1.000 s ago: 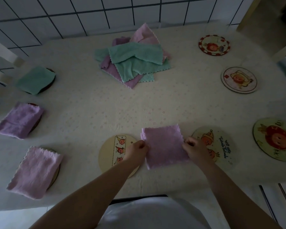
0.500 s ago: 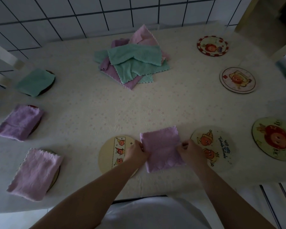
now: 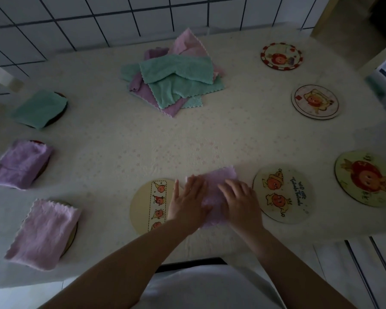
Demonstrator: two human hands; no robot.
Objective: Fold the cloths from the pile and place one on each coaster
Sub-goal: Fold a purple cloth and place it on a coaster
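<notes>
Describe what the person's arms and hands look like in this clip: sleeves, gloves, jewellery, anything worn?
Both forearms are bare from the frame's lower edge to the wrists; no sleeves reach them. The left hand and right hand wear no gloves, and no watch, bracelet or ring is visible in the dim light. The fingers are uncovered. A white garment covers the torso below.
</notes>
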